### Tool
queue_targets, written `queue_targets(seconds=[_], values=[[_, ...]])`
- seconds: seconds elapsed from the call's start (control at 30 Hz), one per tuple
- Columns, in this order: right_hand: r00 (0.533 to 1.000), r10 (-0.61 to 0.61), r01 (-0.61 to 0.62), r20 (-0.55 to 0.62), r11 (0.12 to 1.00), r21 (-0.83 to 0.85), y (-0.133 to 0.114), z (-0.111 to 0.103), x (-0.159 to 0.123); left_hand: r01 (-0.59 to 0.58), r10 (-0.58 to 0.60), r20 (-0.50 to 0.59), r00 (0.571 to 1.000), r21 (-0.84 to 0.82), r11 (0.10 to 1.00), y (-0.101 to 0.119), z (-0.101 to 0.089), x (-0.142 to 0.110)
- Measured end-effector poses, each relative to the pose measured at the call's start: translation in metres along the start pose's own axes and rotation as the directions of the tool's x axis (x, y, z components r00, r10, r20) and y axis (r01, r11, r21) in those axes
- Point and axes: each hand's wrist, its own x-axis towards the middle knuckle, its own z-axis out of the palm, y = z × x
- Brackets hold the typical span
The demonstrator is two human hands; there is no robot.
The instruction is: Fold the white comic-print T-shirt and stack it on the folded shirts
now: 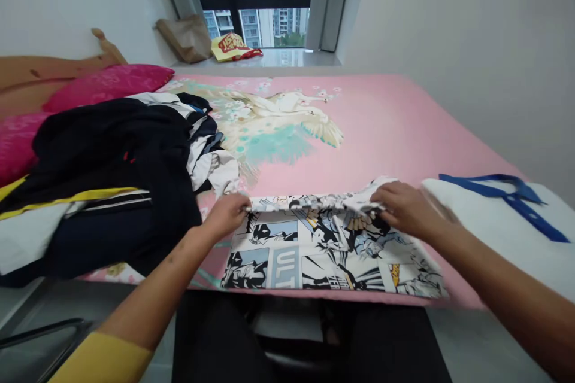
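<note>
A garment with a black-and-white comic print (283,263) lies spread at the bed's near edge, with patches of blue and yellow in its pattern. My left hand (229,212) pinches its far left corner, fingers closed on the fabric. At the far right corner, my right hand (398,206) grips the same cloth. Between both hands the far edge is raised slightly and bunched into a strip. Whether the garment is a shirt or something else I cannot tell.
A heap of dark, white and yellow-edged clothes (117,161) covers the left side, beside pink pillows (112,84). To the right lies a white polo shirt with a blue collar (503,215). A pink bed sheet (377,119) stretches towards the window sill, where a brown paper bag (186,39) stands.
</note>
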Motion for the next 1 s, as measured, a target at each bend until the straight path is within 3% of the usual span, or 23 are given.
queue_targets(seconds=[0.1,0.23,0.43,0.6,0.7,0.9,1.0], values=[[0.999,-0.034,0.034,0.012,0.999,0.019,-0.017,0.027,-0.032,-0.100,0.100,0.039,0.994,0.005,0.995,-0.004,0.025,-0.032],[1.000,0.026,-0.027,0.005,0.999,0.032,-0.022,0.050,-0.046,-0.128,0.128,-0.002,0.992,-0.026,0.991,-0.004,0.035,-0.042],[0.963,0.093,-0.081,-0.254,0.995,0.058,-0.026,0.033,-0.052,-0.132,0.133,-0.049,0.990,0.021,0.991,0.004,0.018,-0.045],[0.974,0.083,-0.074,-0.210,0.996,0.047,-0.029,0.035,-0.066,-0.153,0.153,-0.013,0.988,0.042,0.987,0.004,0.027,-0.058],[0.965,0.093,-0.085,-0.245,0.995,0.043,-0.030,0.029,-0.066,-0.152,0.154,-0.034,0.988,0.046,0.987,0.004,0.027,-0.057],[0.943,0.118,-0.108,-0.310,0.993,0.047,-0.036,0.004,-0.060,-0.180,0.185,-0.207,0.961,0.043,0.983,0.007,0.015,-0.049],[0.961,0.144,-0.133,-0.237,0.989,0.059,-0.040,0.009,-0.064,-0.178,0.183,-0.136,0.974,0.049,0.983,0.004,0.019,-0.055]])
